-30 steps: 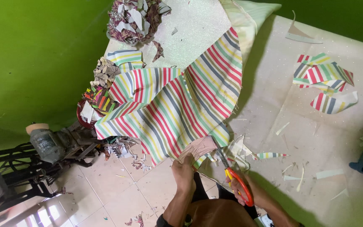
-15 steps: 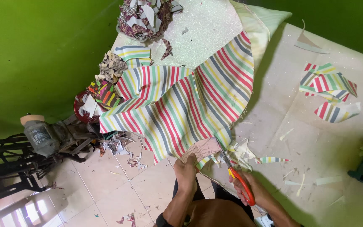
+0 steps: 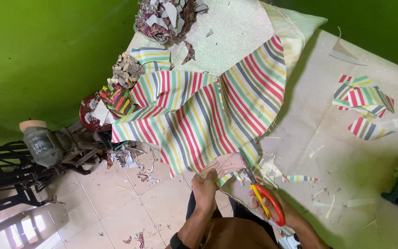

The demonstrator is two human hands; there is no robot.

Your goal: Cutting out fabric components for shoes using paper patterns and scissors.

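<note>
A broad piece of striped cloth (image 3: 199, 115), banded in red, green, yellow and grey, lies spread over the near-left corner of a pale work table (image 3: 346, 152) and hangs off its edge toward the tiled floor (image 3: 116, 207). At the cloth's lower edge the left hand (image 3: 206, 186) presses down and pinches a pinkish paper pattern piece (image 3: 226, 163) against the fabric, fingers closed on it; just beside it the right hand (image 3: 272, 207) is closed through the red and yellow handles of a pair of scissors (image 3: 261, 196), whose blades point up into the cloth at the pattern's right side. Thin striped offcuts (image 3: 295, 177) lie against the scissors on the right. Farther right, well apart from the hands, a small cluster of about three striped scraps (image 3: 365, 103) rests on the table with bare surface around it. At the far end sits a heap of dark patterned scraps (image 3: 166, 16), and along the left table edge a second, smaller stack of printed pieces (image 3: 125, 74) beside a round red tin (image 3: 93, 113). Below the edge stands a treadle sewing machine (image 3: 42, 145), with paper bits scattered on the tiles, against a green wall (image 3: 33, 55)
</note>
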